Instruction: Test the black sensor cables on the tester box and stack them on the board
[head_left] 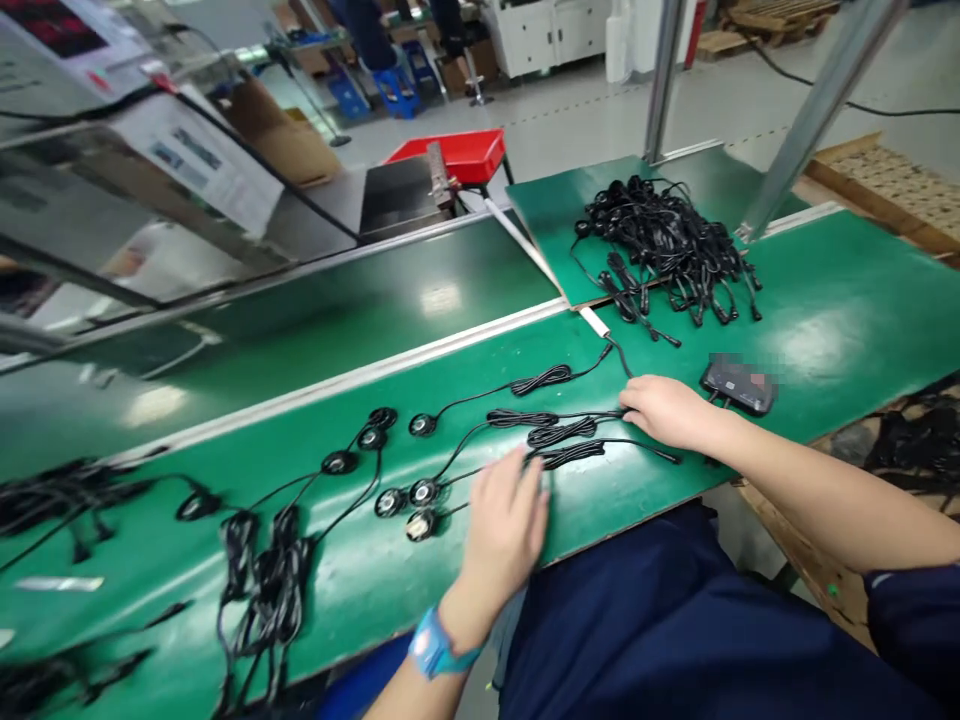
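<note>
Several black cables with small round heads [422, 492] lie in rows on the green bench [825, 300]. Their coiled middles [561, 432] sit between my hands. My left hand [504, 520], with a blue wristband, rests flat over the cables near the bench's front edge, fingers stretched out. My right hand [664, 408] lies palm down on the cable ends at the right, its fingers curled over the wires.
A heap of black cables [664, 245] lies on a raised green board at the back right. A small black device [739, 383] sits beside my right hand. More bundled cables [262, 575] lie at the left. A conveyor [337, 300] runs behind, with a red tray [454, 155] beyond.
</note>
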